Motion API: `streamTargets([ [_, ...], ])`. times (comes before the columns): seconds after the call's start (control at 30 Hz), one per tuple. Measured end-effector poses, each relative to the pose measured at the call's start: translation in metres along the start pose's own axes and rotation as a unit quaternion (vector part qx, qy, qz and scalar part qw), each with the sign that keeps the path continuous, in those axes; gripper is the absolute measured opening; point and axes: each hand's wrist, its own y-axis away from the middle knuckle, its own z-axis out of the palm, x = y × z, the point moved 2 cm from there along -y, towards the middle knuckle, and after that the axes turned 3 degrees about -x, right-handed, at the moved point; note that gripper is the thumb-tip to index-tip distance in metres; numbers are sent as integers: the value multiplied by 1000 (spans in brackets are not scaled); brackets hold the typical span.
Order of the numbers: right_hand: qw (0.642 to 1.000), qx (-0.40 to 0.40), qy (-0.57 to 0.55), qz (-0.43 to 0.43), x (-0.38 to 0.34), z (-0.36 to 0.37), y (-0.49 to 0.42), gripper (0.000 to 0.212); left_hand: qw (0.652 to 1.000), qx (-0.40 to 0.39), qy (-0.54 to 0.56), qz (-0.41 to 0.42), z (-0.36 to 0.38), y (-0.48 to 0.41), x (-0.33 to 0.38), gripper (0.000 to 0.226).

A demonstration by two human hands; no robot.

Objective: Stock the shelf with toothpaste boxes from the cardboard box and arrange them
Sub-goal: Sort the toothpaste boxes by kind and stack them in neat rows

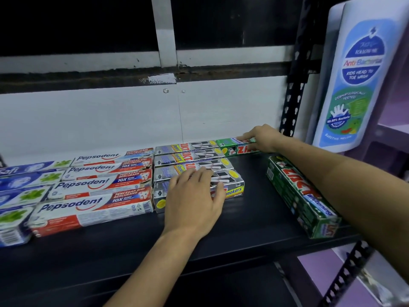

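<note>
Toothpaste boxes (99, 185) flat in rows, left hand (194, 200) fingers (200, 175) spread on silver boxes (199, 156), right hand (264, 138) fingers (244, 136) gripping green box (230, 149)

Dim, soft focus, wide-angle edge warp

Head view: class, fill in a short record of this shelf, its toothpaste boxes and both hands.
shelf: black
Pepsodent boxes: rows, left of centre
silver Zact boxes: rows in the middle
left hand: flat on the front one of the silver Zact boxes
back green Zact box: by the rear wall
right hand: grips the back green Zact box
loose green Zact box: askew at the right end
</note>
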Motion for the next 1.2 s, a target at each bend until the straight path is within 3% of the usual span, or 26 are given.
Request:
streamTargets([
  [0.8, 1000, 11, -28, -7, 12, 9, -12, 46, 1000, -1, -6, 2, 0, -1, 1, 63],
  [1.2, 1000, 11, -24, -13, 14, 10, -11, 46, 1000, 0, 0, -1, -1, -1, 1, 54],
])
